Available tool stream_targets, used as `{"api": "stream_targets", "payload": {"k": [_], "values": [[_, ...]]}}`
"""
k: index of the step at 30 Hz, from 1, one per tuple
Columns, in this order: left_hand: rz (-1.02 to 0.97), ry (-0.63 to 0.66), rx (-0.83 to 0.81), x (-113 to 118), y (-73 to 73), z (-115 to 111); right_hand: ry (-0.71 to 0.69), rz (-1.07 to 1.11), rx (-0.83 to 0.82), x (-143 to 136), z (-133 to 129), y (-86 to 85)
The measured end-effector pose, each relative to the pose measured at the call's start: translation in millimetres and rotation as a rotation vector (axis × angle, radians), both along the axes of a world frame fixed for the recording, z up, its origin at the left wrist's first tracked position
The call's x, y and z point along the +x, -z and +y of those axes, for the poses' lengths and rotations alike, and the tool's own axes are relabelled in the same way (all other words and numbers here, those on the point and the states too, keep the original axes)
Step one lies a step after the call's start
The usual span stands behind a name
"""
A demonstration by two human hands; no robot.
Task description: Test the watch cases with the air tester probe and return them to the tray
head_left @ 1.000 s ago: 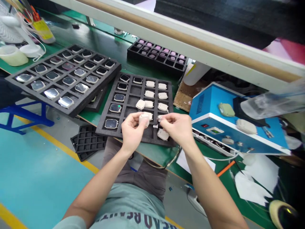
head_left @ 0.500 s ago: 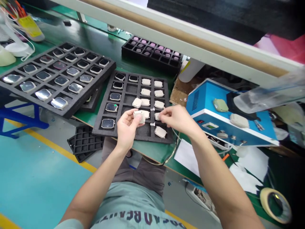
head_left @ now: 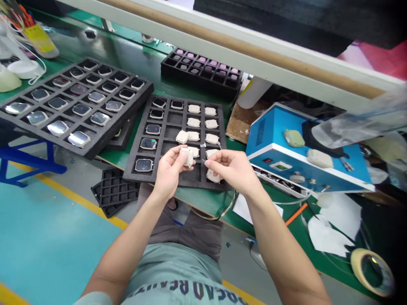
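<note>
Left hand: my thumb and fingers pinch a pale case.
Right hand: apart from my left, fingertips drawn together; I cannot tell whether they grip something tiny.
Held case: above the middle of the near tray.
Near tray: on the desk, screens in the left columns, pale cases in the right.
Right of it: a blue box.
</note>
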State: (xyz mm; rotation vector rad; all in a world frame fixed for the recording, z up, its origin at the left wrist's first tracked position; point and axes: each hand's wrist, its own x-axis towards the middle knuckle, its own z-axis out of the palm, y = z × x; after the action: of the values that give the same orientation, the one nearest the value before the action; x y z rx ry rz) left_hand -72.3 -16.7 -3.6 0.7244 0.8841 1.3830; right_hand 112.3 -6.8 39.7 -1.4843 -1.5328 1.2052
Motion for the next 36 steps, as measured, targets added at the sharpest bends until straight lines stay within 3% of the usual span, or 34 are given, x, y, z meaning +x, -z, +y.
{"api": "stream_targets", "payload": {"k": [5, 16, 20, 24, 29, 32, 36], "values": [[0.021, 0.017, 0.005, -1, -0.7, 0, -0.013, 0.155, -0.073, -15, -3, -16.9], [0.164, 0.071, 0.126, 0, 0.5, -3, -0.093, 0.087, -0.119, -14, 4, -15.3], [0.165, 0.072, 0.117, 0, 1.4, -2, -0.101, 0.174, -0.127, -13, 4, -9.9], [0.168, 0.082, 0.101, 0, 3.3, -3, -0.017, 0.235, -0.051, -19, 1, 3.5], [0.328, -0.055, 0.130, 4, 7.6, -7, 0.061, 0.263, -0.012, -40, -2, 18.2], [0.343, -0.080, 0.125, 5, 9.7, -5, 0.091, 0.262, 0.027, -54, 1, 18.8], [0.195, -0.008, 0.094, 2, 6.7, 0, 0.080, 0.277, 0.036, -51, -1, 9.1]]}}
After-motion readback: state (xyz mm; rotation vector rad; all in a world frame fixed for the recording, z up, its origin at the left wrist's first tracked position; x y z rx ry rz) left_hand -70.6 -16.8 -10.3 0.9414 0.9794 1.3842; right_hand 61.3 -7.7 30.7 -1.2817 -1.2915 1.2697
